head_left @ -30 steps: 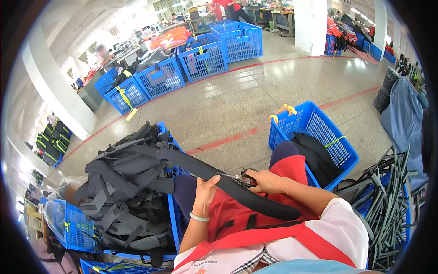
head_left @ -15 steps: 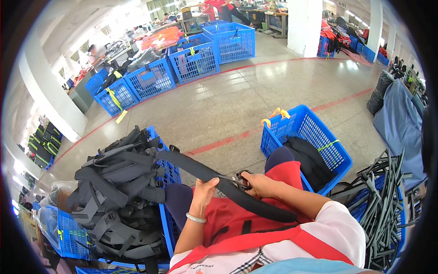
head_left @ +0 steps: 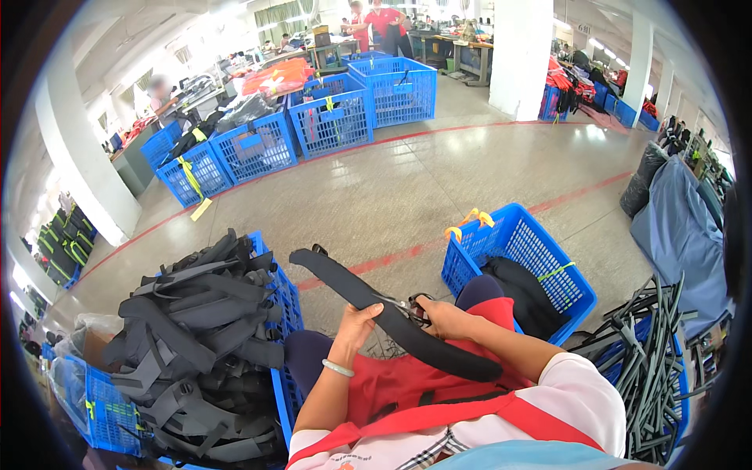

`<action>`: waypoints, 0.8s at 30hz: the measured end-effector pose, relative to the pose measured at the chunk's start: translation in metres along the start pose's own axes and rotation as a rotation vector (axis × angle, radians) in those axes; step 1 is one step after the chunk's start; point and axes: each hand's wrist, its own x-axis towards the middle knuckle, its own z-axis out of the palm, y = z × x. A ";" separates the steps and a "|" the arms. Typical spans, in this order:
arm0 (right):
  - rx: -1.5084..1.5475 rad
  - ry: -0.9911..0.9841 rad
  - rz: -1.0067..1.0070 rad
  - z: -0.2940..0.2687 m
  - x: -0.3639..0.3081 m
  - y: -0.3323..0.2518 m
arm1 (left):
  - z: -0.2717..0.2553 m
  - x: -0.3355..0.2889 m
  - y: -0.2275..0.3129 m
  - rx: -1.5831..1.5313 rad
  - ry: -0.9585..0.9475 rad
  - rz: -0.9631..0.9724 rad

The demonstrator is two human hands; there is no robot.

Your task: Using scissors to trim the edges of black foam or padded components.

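A padded black shoulder strap [head_left: 392, 323] lies slantwise across my lap, its far end pointing up and to the left. My left hand [head_left: 359, 324] pinches it near the middle, thumb on top. Just right of there my right hand [head_left: 443, 317] is closed round the dark handles of a pair of scissors [head_left: 417, 310]. The metal blades reach toward the strap's edge beside my left fingers; whether they touch it I cannot tell. Under the strap is my red apron [head_left: 384, 376].
Left of me a blue crate [head_left: 290, 301] is heaped with black and grey straps [head_left: 196, 329]. A blue basket [head_left: 509, 235] at front right holds black pieces [head_left: 521, 290]. Grey strips [head_left: 638, 376] fill a crate at right. Blue crates [head_left: 333, 121] line the aisle ahead; people stand beyond.
The view has tilted up a little, so the surroundings sit lower. The strap's far end has turned slightly and shows more of its tip. Both hands keep their holds.
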 end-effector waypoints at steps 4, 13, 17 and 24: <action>-0.035 -0.069 0.009 -0.001 0.003 -0.007 | -0.004 -0.003 -0.006 -0.051 -0.020 -0.025; 0.189 -0.107 0.049 0.026 0.010 0.006 | -0.012 -0.007 -0.008 0.001 0.028 -0.060; 0.220 -0.134 0.083 0.036 0.007 0.024 | -0.014 -0.004 -0.015 0.024 0.042 -0.106; 0.251 -0.085 0.101 0.041 0.005 0.033 | -0.007 0.000 -0.018 0.030 0.066 -0.116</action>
